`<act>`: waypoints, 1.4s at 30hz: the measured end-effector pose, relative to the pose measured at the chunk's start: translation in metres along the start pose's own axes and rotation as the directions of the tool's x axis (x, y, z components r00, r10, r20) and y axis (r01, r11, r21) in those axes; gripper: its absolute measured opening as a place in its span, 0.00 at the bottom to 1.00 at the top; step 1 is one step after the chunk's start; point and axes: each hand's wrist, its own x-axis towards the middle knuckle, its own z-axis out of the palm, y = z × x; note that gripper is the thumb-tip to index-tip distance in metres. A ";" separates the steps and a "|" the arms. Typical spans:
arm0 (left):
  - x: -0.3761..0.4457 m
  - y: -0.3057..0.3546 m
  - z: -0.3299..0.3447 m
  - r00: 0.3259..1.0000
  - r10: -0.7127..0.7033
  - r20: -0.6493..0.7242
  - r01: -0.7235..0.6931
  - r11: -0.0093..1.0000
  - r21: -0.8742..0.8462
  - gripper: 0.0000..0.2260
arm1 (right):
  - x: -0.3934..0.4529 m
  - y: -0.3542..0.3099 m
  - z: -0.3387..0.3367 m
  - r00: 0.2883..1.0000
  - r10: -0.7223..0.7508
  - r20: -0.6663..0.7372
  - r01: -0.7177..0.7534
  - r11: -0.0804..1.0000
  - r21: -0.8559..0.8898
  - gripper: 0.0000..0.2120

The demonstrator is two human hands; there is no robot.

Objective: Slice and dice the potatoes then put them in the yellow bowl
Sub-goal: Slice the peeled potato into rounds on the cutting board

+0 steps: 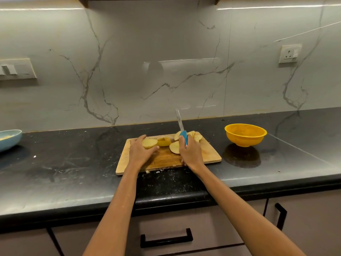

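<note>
— On the wooden chopping board point(206, 154) lie pale potato slices point(175, 147); the left hand point(140, 153) curls around an unpeeled half point(149, 143). Slicing?

— Likely. The right hand point(190, 154) grips the blue-handled knife point(181, 129), blade raised; next it must come down on that half. The yellow plastic bowl point(245, 134) waits well apart to the right, unobstructed.

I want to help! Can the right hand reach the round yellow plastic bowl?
Probably yes: the yellow bowl stands on bare counter right of the right hand, but that hand grips the blue-handled knife.

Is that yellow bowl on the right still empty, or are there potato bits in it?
Empty, as far as shown: the yellow bowl shows only bare yellow inside.
</note>
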 end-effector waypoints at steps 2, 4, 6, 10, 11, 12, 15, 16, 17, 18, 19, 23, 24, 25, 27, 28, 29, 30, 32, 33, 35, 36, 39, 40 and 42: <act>0.004 -0.002 0.003 0.999 -0.038 0.029 0.037 0.999 0.018 0.33 | 0.004 0.004 -0.003 0.999 0.022 -0.024 -0.023 1.000 -0.016 0.09; 0.008 -0.004 0.006 0.998 -0.054 0.046 0.052 0.998 0.043 0.32 | 0.008 0.008 -0.008 0.999 0.042 -0.021 -0.044 0.993 -0.113 0.12; 0.012 -0.003 0.008 0.997 -0.061 0.053 0.059 0.997 0.040 0.30 | 0.010 0.011 -0.013 0.999 0.054 0.004 -0.052 0.980 -0.194 0.20; 0.018 0.003 0.013 0.999 -0.049 0.008 0.049 0.999 0.003 0.29 | 0.016 0.014 -0.019 0.990 0.032 0.138 0.016 0.942 -0.334 0.30; 0.018 0.004 0.014 0.999 -0.049 -0.007 0.049 0.999 -0.010 0.28 | 0.017 0.014 -0.019 0.984 0.028 0.176 0.038 0.932 -0.359 0.31; 0.019 0.005 0.014 0.998 -0.053 -0.016 0.053 0.998 -0.018 0.28 | 0.018 0.014 -0.018 0.980 0.024 0.199 0.053 0.926 -0.375 0.32; 0.023 0.003 0.015 0.997 -0.077 -0.028 0.076 0.997 -0.020 0.29 | 0.021 0.013 -0.015 0.984 -0.002 0.178 0.079 0.900 -0.428 0.29; 0.023 0.002 0.015 0.996 -0.088 -0.030 0.088 0.996 -0.020 0.29 | 0.022 0.012 -0.015 0.989 -0.016 0.148 0.082 0.888 -0.452 0.27; 0.024 0.001 0.016 0.995 -0.099 -0.031 0.098 0.995 -0.021 0.29 | 0.023 0.012 -0.015 0.993 -0.025 0.115 0.077 0.879 -0.470 0.24; 0.026 0.000 0.016 0.994 -0.105 -0.032 0.104 0.994 -0.022 0.29 | 0.024 0.011 -0.016 0.996 -0.033 0.083 0.069 0.874 -0.480 0.22; 0.027 -0.001 0.016 0.994 -0.107 -0.031 0.106 0.994 -0.023 0.29 | 0.026 0.011 -0.017 0.998 -0.037 0.056 0.060 0.875 -0.480 0.21; 0.032 0.004 0.020 0.991 -0.114 -0.074 0.111 0.993 -0.050 0.29 | 0.029 0.010 -0.016 0.999 -0.051 0.001 0.047 0.910 -0.411 0.24; 0.034 0.005 0.020 0.986 -0.129 -0.107 0.122 0.990 -0.066 0.29 | 0.029 0.010 -0.014 0.998 -0.056 0.004 0.053 0.911 -0.408 0.23; 0.037 0.006 0.020 0.980 -0.146 -0.139 0.135 0.987 -0.084 0.29 | 0.030 0.010 -0.013 0.998 -0.063 0.014 0.063 0.908 -0.413 0.22; 0.041 0.005 0.020 0.972 -0.172 -0.162 0.156 0.982 -0.104 0.29 | 0.032 0.011 -0.010 0.996 -0.078 0.036 0.086 0.902 -0.424 0.20; 0.043 0.004 0.020 0.971 -0.183 -0.152 0.169 0.981 -0.100 0.29 | 0.033 0.011 -0.010 0.996 -0.080 0.045 0.092 0.899 -0.428 0.20; 0.043 0.003 0.021 0.972 -0.192 -0.137 0.181 0.979 -0.090 0.29 | 0.034 0.011 -0.009 0.995 -0.078 0.056 0.095 0.896 -0.434 0.20; 0.043 0.001 0.021 0.972 -0.198 -0.126 0.190 0.979 -0.077 0.29 | 0.035 0.011 -0.007 0.995 -0.075 0.067 0.097 0.892 -0.442 0.20; 0.042 -0.001 0.020 0.972 -0.193 -0.134 0.190 0.981 -0.036 0.29 | 0.037 0.011 -0.004 0.994 -0.075 0.085 0.105 0.887 -0.449 0.21; 0.041 -0.003 0.019 0.971 -0.183 -0.152 0.186 0.983 0.003 0.29 | 0.038 0.011 -0.002 0.992 -0.082 0.091 0.115 0.886 -0.450 0.21; 0.040 -0.006 0.015 0.968 -0.170 -0.183 0.189 0.977 0.094 0.29 | 0.039 0.010 0.001 0.989 -0.103 0.103 0.139 0.881 -0.452 0.21; 0.039 -0.007 0.013 0.966 -0.178 -0.187 0.202 0.972 0.119 0.28 | 0.039 0.010 0.002 0.987 -0.112 0.114 0.152 0.878 -0.454 0.21; 0.039 -0.006 0.011 0.960 -0.213 -0.180 0.239 0.961 0.138 0.29 | 0.040 0.008 0.007 0.977 -0.141 0.159 0.199 0.866 -0.459 0.23; 0.039 -0.005 0.011 0.960 -0.212 -0.182 0.240 0.960 0.148 0.28 | 0.040 0.007 0.009 0.973 -0.153 0.174 0.218 0.859 -0.463 0.23; 0.039 -0.003 0.014 0.963 -0.194 -0.187 0.226 0.960 0.165 0.28 | 0.041 0.004 0.015 0.963 -0.182 0.200 0.257 0.843 -0.473 0.24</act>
